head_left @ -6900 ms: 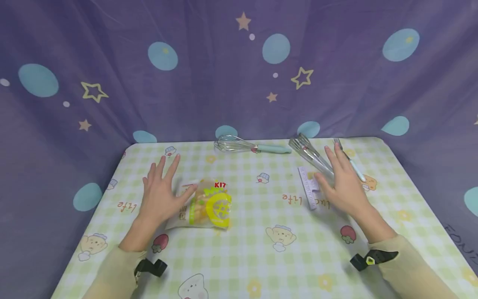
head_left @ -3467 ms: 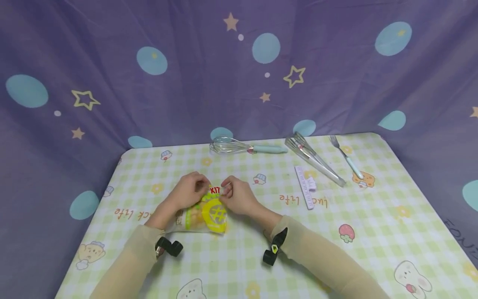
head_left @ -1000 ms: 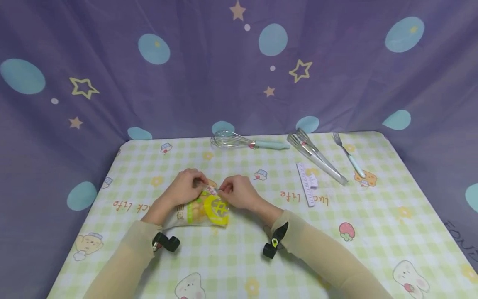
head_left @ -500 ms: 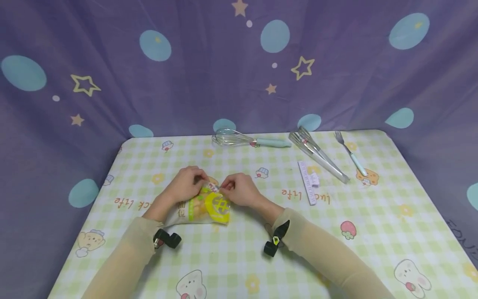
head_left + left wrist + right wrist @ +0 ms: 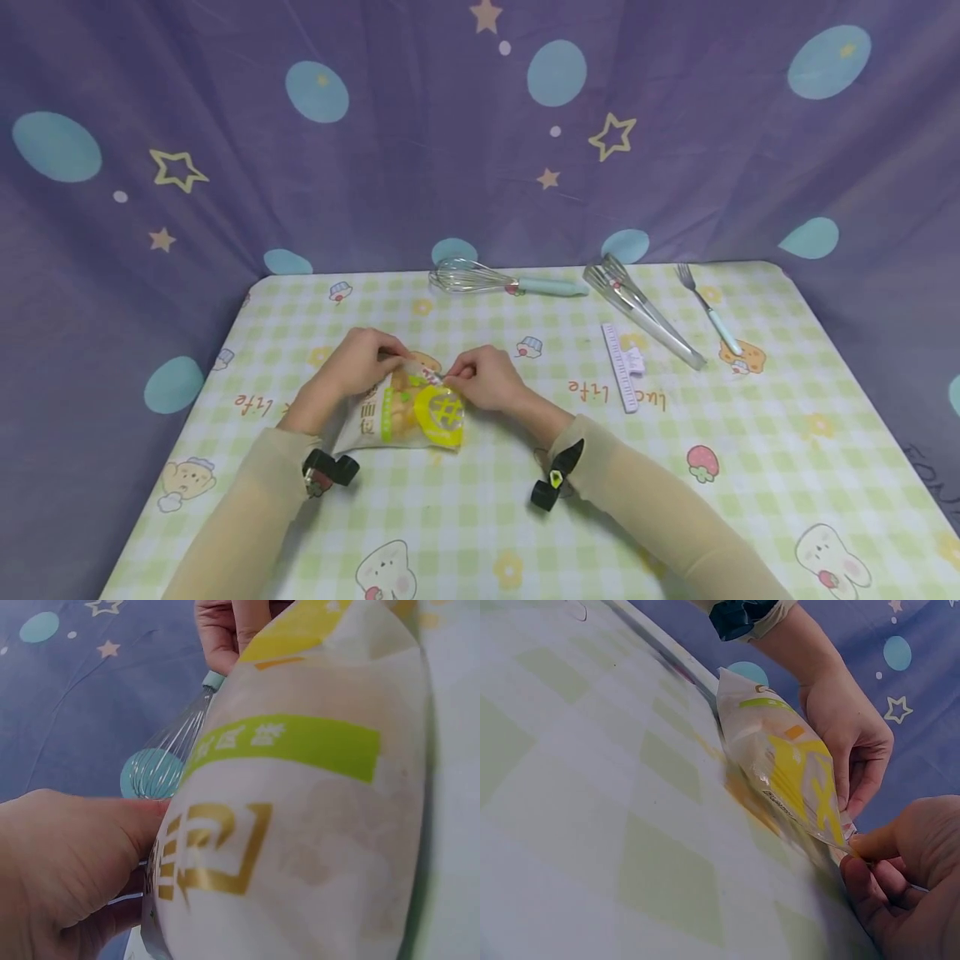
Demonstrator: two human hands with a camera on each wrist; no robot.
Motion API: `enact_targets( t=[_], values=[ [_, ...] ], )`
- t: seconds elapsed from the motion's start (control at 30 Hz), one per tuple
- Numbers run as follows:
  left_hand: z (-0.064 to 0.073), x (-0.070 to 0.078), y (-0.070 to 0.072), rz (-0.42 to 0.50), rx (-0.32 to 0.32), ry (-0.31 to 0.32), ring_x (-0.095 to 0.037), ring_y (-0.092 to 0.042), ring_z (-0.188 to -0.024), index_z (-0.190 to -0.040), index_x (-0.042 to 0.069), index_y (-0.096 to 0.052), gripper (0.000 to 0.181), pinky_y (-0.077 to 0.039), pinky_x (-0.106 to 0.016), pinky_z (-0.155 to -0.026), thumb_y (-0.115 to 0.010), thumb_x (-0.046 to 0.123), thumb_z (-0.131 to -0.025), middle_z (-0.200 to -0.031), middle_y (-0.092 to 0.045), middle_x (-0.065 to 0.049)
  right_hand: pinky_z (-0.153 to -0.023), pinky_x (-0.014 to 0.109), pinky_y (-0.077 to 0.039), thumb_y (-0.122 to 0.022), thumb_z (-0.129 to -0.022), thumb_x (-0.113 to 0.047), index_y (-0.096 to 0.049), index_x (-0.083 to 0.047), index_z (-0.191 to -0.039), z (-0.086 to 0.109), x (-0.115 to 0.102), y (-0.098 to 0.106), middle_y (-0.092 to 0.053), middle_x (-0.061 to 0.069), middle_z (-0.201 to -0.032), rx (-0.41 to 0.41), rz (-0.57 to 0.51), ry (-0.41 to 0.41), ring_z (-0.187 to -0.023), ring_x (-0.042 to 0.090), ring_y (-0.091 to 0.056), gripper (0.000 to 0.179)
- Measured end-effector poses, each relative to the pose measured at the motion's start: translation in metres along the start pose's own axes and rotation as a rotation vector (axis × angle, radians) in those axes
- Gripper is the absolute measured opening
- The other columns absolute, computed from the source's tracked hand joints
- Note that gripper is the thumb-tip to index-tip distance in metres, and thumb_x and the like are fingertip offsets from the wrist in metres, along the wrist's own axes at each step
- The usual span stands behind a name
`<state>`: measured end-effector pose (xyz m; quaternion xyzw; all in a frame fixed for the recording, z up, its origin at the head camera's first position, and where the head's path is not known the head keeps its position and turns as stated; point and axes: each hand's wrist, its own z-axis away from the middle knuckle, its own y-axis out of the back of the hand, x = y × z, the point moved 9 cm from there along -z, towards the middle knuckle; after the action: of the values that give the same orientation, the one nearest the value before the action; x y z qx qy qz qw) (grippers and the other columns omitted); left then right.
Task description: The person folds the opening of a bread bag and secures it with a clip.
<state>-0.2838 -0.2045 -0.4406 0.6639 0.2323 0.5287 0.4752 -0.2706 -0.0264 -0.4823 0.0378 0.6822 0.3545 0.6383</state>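
Head view, sleeves: nearest, the left sleeve [image 5: 251, 496] and right sleeve [image 5: 660, 500] slant inward over the checked tablecloth [image 5: 450, 533].
Bag: the printed bag [image 5: 401, 412] lies left of the table's middle, its near edge seemingly resting on the cloth, both hands at its far side.
Left hand: the left hand [image 5: 356, 362] grips the far edge, wrist bent, knuckles raised, fingers turned toward the other hand.
Right hand: the right hand [image 5: 487, 379] pinches that edge near its right corner, thumb against curled fingers, palm turned inward.
Edge work: judging by the grip, a firm pinch close to the edge, with even tension from both sides, should serve best; squeezing the body could crush what is inside, and slick film may slip.
Ruler: the purple ruler [image 5: 618, 367] lies well right of the hands.
Utensils: beyond lie a fork [image 5: 708, 306], tongs [image 5: 643, 317] and a whisk [image 5: 551, 286], untouched.
Curtain: a patterned purple curtain [image 5: 420, 167] hangs behind.
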Motion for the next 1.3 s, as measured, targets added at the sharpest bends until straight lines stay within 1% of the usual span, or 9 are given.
enact_targets(
  t=[0.13, 0.33, 0.47, 0.57, 0.8, 0.9, 1.07, 1.17, 1.3],
  values=[
    [0.001, -0.003, 0.003, -0.013, 0.018, 0.012, -0.026, -0.078, -0.093, -0.103, 0.010, -0.084, 0.013, -0.063, -0.045, -0.088, -0.072, 0.006, -0.100, -0.101, -0.082, -0.009, -0.060, 0.020, -0.042, -0.078, -0.097, -0.017, -0.083, -0.013, -0.088, -0.001, 0.001, 0.000, -0.070, -0.004, -0.072, -0.004, -0.006, -0.003, -0.062, 0.009, -0.055, 0.011],
    [0.003, -0.007, 0.004, -0.047, 0.056, 0.049, -0.019, -0.073, -0.083, -0.096, 0.010, -0.080, 0.006, -0.061, -0.042, -0.080, -0.074, 0.009, -0.099, -0.092, -0.079, -0.006, -0.063, 0.020, -0.046, -0.077, -0.097, -0.016, -0.082, -0.013, -0.090, 0.002, 0.001, -0.002, -0.071, -0.004, -0.075, -0.021, -0.008, 0.002, -0.065, 0.010, -0.058, 0.009],
    [0.003, -0.004, 0.003, -0.058, 0.066, 0.025, -0.018, -0.070, -0.081, -0.093, 0.010, -0.077, 0.007, -0.059, -0.042, -0.079, -0.073, 0.006, -0.097, -0.090, -0.077, -0.006, -0.064, 0.020, -0.049, -0.078, -0.095, -0.014, -0.083, -0.013, -0.091, 0.004, 0.001, -0.001, -0.073, -0.004, -0.076, -0.013, 0.013, 0.031, -0.066, 0.008, -0.060, 0.007],
    [0.003, -0.002, 0.002, -0.065, 0.055, 0.018, -0.021, -0.069, -0.084, -0.092, 0.011, -0.075, 0.006, -0.058, -0.044, -0.082, -0.071, 0.006, -0.095, -0.092, -0.076, -0.007, -0.065, 0.020, -0.051, -0.079, -0.094, -0.014, -0.083, -0.013, -0.091, 0.005, -0.002, 0.002, -0.074, -0.005, -0.076, 0.001, 0.042, 0.065, -0.066, 0.006, -0.062, 0.006],
    [0.003, -0.002, 0.000, -0.078, 0.014, 0.044, -0.023, -0.068, -0.091, -0.094, 0.013, -0.070, 0.006, -0.057, -0.045, -0.087, -0.067, 0.009, -0.097, -0.096, -0.073, -0.006, -0.069, 0.020, -0.056, -0.081, -0.092, -0.011, -0.082, -0.009, -0.096, 0.010, -0.013, 0.013, -0.078, -0.003, -0.082, -0.014, 0.070, 0.137, -0.070, 0.003, -0.067, 0.005],
    [0.003, -0.003, -0.001, -0.090, 0.015, 0.049, -0.023, -0.067, -0.091, -0.094, 0.013, -0.069, 0.005, -0.057, -0.045, -0.087, -0.067, 0.010, -0.097, -0.097, -0.073, -0.005, -0.072, 0.020, -0.058, -0.081, -0.091, -0.010, -0.082, -0.008, -0.100, 0.014, -0.017, 0.026, -0.079, 0.000, -0.087, -0.006, 0.106, 0.181, -0.074, 0.003, -0.068, 0.009],
    [0.004, -0.003, -0.002, -0.109, 0.015, 0.050, -0.024, -0.068, -0.094, -0.096, 0.010, -0.070, 0.005, -0.058, -0.047, -0.088, -0.067, 0.013, -0.099, -0.099, -0.073, -0.007, -0.073, 0.023, -0.058, -0.080, -0.091, -0.009, -0.082, -0.006, -0.105, 0.021, -0.015, 0.061, -0.079, 0.001, -0.088, 0.050, 0.184, 0.243, -0.075, 0.006, -0.069, 0.015],
    [0.004, -0.003, -0.003, -0.110, 0.013, 0.049, -0.026, -0.069, -0.095, -0.099, 0.009, -0.071, 0.005, -0.058, -0.048, -0.089, -0.067, 0.012, -0.099, -0.101, -0.073, -0.007, -0.073, 0.025, -0.059, -0.079, -0.090, -0.008, -0.081, -0.005, -0.105, 0.027, -0.009, 0.088, -0.078, 0.001, -0.086, 0.109, 0.205, 0.247, -0.076, 0.009, -0.071, 0.015],
    [0.004, -0.002, -0.003, -0.111, 0.012, 0.059, -0.027, -0.070, -0.097, -0.099, 0.009, -0.070, 0.004, -0.058, -0.049, -0.088, -0.067, 0.012, -0.099, -0.101, -0.073, -0.007, -0.071, 0.029, -0.061, -0.077, -0.091, -0.009, -0.081, -0.005, -0.105, 0.038, -0.001, 0.126, -0.078, 0.004, -0.087, 0.179, 0.229, 0.225, -0.078, 0.015, -0.074, 0.015]
  ],
)
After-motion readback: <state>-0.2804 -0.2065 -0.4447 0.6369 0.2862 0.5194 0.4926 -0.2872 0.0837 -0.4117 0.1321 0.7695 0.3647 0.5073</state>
